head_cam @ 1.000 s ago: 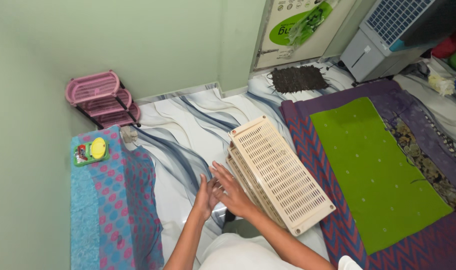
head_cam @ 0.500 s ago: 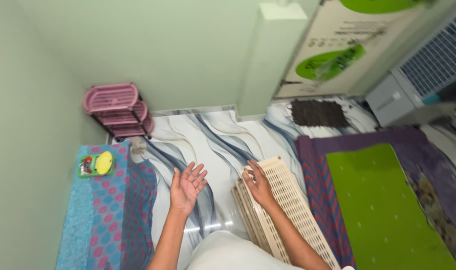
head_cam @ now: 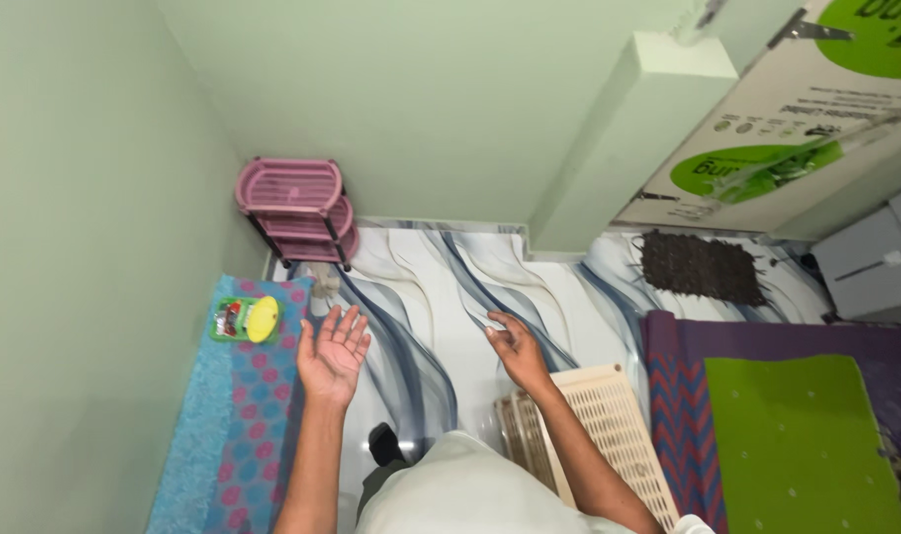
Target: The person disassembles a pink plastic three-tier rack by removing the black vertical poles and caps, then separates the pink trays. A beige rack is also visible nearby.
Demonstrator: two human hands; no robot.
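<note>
My left hand (head_cam: pixel 332 351) is raised palm up, fingers spread, holding nothing, over the edge of a blue and pink patterned cloth (head_cam: pixel 235 415). Out over the marbled floor (head_cam: pixel 426 297), my right hand (head_cam: pixel 515 346) is also empty with fingers loosely apart, just above the cream plastic shelf trays (head_cam: pixel 609 435) stacked on the floor. Neither hand touches the trays. A pink plastic rack (head_cam: pixel 297 208) stands in the corner ahead of both hands.
A green and yellow toy-like item (head_cam: pixel 246 319) lies on the patterned cloth. A dark doormat (head_cam: pixel 701 267) lies by a leaning board (head_cam: pixel 767 148). To the right are a zigzag rug (head_cam: pixel 683 396) with a green cloth (head_cam: pixel 807 445) and a white appliance (head_cam: pixel 876 262). Green walls close in left and ahead.
Both hands left the cream trays and lifted apart, palms opening. The view swung up toward the corner, so the trays now sit lower in frame.
</note>
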